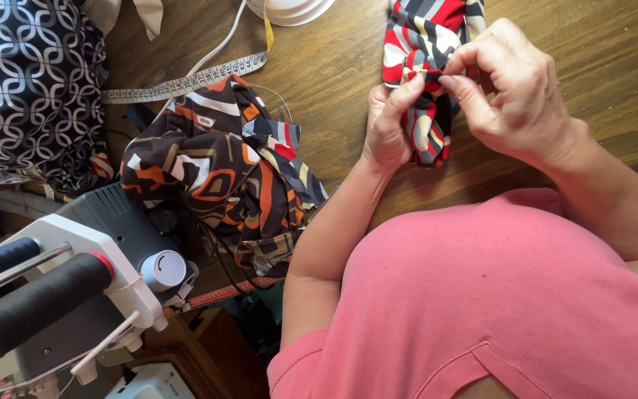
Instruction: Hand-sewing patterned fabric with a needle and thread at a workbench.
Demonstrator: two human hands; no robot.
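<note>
Pinching the gathered middle of the red, grey and cream fabric strip [424, 89], your left hand [389, 122] and right hand [515, 92] close tightly on it above the wooden table [592, 44], apparently keeping its folds bunched; brown patterned cloth [215, 170] lies left.

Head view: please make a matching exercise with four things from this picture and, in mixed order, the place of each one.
Things:
1. red patterned fabric strip
2. measuring tape
3. brown and orange fabric pile
4. black thread spool

Places:
A. on the machine, lower left
B. pinched between the left hand and right hand
C. flat on the wooden table, upper left of centre
D. heaped on the table beside the machine

Pairs: 1-B, 2-C, 3-D, 4-A
</note>
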